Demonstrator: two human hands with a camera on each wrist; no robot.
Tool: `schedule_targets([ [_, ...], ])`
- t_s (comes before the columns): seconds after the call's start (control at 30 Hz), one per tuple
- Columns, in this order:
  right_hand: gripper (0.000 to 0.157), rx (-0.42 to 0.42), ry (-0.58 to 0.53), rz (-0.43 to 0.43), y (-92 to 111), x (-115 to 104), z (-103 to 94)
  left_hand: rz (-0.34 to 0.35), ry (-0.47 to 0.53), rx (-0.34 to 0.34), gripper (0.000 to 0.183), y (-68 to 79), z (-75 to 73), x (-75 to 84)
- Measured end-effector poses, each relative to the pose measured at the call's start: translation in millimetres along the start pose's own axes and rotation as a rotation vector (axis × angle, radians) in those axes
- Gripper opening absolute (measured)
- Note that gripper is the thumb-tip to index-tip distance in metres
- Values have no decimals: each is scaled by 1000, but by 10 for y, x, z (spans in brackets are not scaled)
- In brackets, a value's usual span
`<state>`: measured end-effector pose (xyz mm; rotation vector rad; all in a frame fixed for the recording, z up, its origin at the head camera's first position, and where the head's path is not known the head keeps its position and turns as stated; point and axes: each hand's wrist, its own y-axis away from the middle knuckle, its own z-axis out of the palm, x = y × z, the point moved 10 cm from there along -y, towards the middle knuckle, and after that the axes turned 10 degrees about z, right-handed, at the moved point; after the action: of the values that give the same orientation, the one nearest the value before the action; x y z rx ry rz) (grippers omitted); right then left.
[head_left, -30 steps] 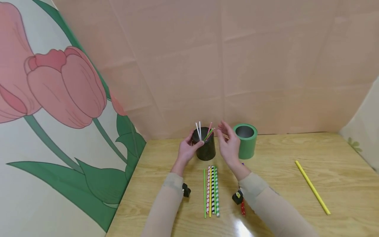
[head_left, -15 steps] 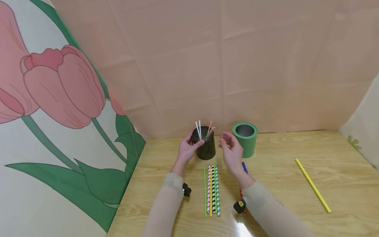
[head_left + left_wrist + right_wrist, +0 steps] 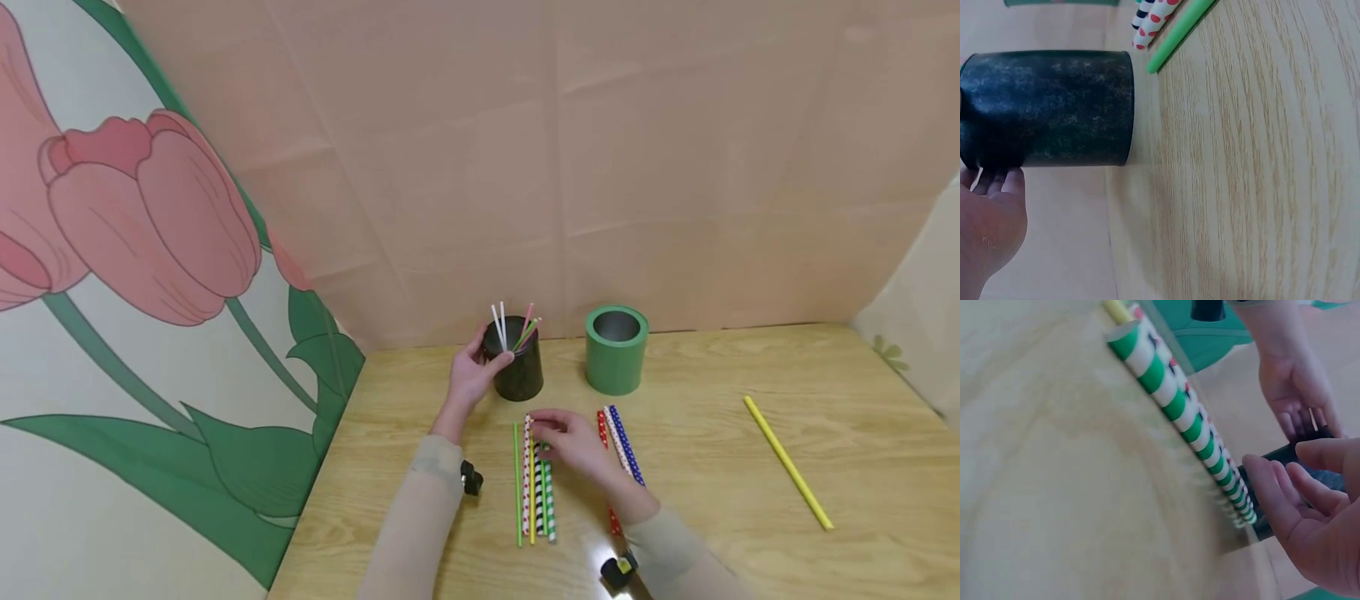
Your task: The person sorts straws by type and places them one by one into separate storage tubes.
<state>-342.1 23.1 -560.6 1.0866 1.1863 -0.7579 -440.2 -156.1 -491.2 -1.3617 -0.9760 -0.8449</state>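
Observation:
My left hand (image 3: 468,379) grips the black cup (image 3: 519,379) by its upper side, thumb near the rim; the left wrist view shows fingertips against the cup's wall (image 3: 1047,109). White straws (image 3: 498,323), a pink straw (image 3: 527,316) and a green one stand in it. Below the cup lies a row of straws: light green (image 3: 517,492), red-dotted white (image 3: 527,483), yellow (image 3: 532,529), black-striped and green-striped (image 3: 551,512). Over their far ends hovers my right hand (image 3: 576,443), thumb and fingers apart and holding nothing in the right wrist view, close to the green-striped straw (image 3: 1175,409).
A green cup (image 3: 617,358) stands right of the black one. Red (image 3: 602,427), pale dotted and blue dotted (image 3: 627,443) straws lie partly under my right forearm. Farther right is a thick yellow straw (image 3: 787,462). A pinkish sheet (image 3: 450,167) hangs behind the table.
My right hand has drawn back from beside the black cup's rim and come down toward me over the straw row. The left hand keeps its grip on the cup.

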Motion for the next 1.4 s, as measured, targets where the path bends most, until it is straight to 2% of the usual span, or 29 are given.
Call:
schedule_targets([
  [0.13, 42, -20, 23, 37, 28, 87, -5, -12, -27, 3, 83, 3, -3, -5],
  [0.27, 42, 23, 46, 75, 56, 113, -83, -12, -38, 3, 83, 8, 1, 1],
  [0.53, 39, 111, 162, 36, 96, 4, -212, -13, -34, 6, 82, 8, 11, -12],
  [0.83, 29, 202, 466, 16, 71, -42, -239, -7, -19, 4, 81, 0, 49, -15],
  [1.0, 28, 231, 574, 1, 58, -35, -233, -3, -9, 8, 81, -2, 56, -28],
  [1.17, 28, 240, 636, 7, 58, -2, -219, -3, -15, 9, 80, -1, 46, -40],
  [1.4, 29, 259, 633, 24, 56, 21, -229, -13, -25, 9, 81, 3, 49, -30],
])
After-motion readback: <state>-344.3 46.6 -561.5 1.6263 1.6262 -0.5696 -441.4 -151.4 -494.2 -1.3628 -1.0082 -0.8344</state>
